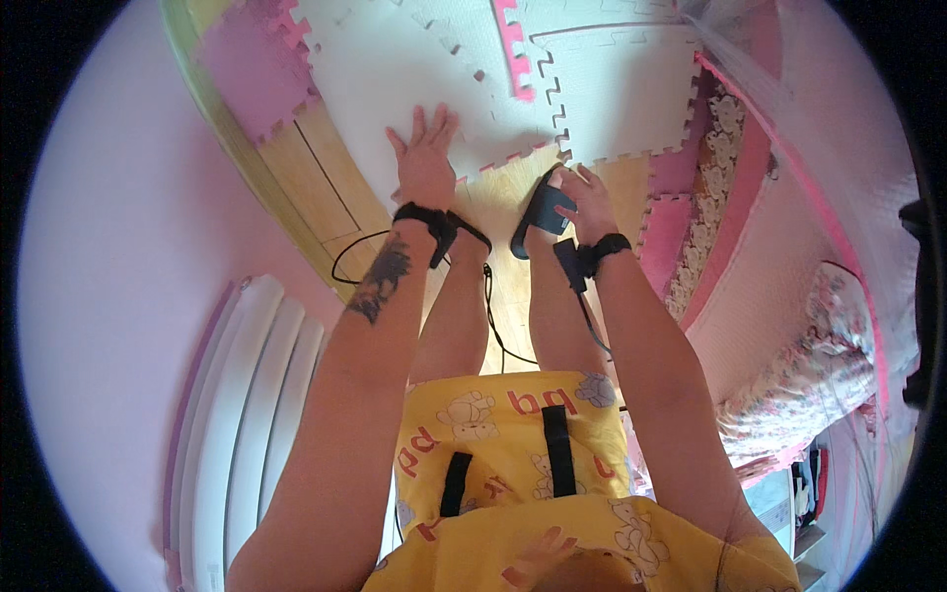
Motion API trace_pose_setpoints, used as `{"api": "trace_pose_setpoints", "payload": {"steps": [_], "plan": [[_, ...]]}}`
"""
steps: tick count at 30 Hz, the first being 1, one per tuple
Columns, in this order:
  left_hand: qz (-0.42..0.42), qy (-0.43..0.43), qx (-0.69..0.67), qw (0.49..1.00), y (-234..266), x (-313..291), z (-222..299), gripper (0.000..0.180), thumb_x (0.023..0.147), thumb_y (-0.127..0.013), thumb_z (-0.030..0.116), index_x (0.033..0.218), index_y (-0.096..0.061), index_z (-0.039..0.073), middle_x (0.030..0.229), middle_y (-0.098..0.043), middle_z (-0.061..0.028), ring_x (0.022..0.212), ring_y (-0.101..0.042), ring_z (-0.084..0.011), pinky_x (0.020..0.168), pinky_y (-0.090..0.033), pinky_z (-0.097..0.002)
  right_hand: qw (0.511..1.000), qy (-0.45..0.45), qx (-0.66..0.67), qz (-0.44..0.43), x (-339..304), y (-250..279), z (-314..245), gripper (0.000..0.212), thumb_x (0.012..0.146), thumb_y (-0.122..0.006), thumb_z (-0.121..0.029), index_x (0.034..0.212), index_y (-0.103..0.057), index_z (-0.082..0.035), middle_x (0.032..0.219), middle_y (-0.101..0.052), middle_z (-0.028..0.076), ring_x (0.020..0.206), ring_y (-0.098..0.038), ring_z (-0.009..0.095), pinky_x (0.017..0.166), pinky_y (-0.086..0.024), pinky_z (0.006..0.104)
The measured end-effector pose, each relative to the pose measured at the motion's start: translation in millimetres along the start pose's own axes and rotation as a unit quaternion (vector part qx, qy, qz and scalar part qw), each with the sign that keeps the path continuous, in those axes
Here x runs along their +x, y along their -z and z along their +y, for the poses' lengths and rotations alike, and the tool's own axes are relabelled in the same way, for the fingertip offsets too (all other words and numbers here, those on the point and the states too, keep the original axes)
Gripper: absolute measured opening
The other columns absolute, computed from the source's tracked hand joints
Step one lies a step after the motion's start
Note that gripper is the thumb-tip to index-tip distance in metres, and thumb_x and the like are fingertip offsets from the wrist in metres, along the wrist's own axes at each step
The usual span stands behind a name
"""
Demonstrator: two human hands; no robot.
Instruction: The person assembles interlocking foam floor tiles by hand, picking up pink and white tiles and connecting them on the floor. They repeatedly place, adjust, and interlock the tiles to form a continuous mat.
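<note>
My left hand (426,163) is open with its fingers spread, lying over the edge of a large white foam mat (404,59) with jigsaw-cut borders. Whether the palm presses on it, I cannot tell. My right hand (590,204) hangs above the black slipper (543,209) on my right foot, close to the mat's near corner. Its fingers are loosely bent and apart, and I see nothing held in them. Another white foam tile (626,94) adjoins on the right, and a pink toothed strip (513,54) lies across the white foam.
Wooden flooring (321,187) shows between the foam and a pink wall. A white radiator (252,424) stands at lower left. To the right are pink foam pieces (671,229), lace trim (712,178) and a bed with floral bedding (799,385). A black cable (490,306) runs between my legs.
</note>
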State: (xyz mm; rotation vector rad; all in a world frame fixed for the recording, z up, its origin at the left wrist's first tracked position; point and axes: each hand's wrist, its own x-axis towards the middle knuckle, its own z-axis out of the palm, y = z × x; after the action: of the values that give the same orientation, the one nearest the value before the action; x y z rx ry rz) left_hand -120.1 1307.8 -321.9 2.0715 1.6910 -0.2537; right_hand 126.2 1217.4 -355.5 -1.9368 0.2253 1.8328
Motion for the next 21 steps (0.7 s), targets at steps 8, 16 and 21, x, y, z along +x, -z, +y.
{"api": "trace_pose_setpoints", "payload": {"steps": [8,16,21], "plan": [[0.147,0.011,-0.189,0.971,5.9,0.2,-72.5,0.074,0.075,-0.074,0.024,0.138,-0.038,0.007,0.144,-0.036,-0.0137,0.132,-0.033,-0.0342,0.108,-0.025,-0.0518,0.995,-0.018,0.012,0.102,117.3,59.6,8.3,0.054,0.087,-0.06,-0.049,0.122,-0.053,-0.009,0.117,-0.057,0.006,0.098,-0.058,0.019,0.075,-0.05,0.0379],[0.146,0.329,-0.464,0.809,-22.5,51.9,-207.9,0.091,0.078,-0.07,0.05,0.139,-0.029,-0.003,0.131,-0.048,-0.0204,0.118,-0.048,-0.0289,0.099,-0.038,-0.0387,0.982,0.012,0.168,0.086,164.8,74.7,-12.7,0.048,0.078,-0.072,-0.048,0.104,-0.059,-0.01,0.093,-0.055,0.001,0.089,-0.053,0.017,0.087,-0.045,0.0349],[0.026,0.364,-0.619,0.695,-21.5,79.7,-223.0,0.085,0.08,-0.063,0.06,0.134,-0.04,-0.001,0.125,-0.054,-0.0158,0.11,-0.054,-0.0267,0.092,-0.045,-0.0372,0.989,0.024,0.138,0.05,161.9,57.2,-24.1,0.053,0.076,-0.072,-0.053,0.102,-0.057,-0.01,0.092,-0.055,0.003,0.085,-0.054,0.017,0.08,-0.047,0.035]]}}
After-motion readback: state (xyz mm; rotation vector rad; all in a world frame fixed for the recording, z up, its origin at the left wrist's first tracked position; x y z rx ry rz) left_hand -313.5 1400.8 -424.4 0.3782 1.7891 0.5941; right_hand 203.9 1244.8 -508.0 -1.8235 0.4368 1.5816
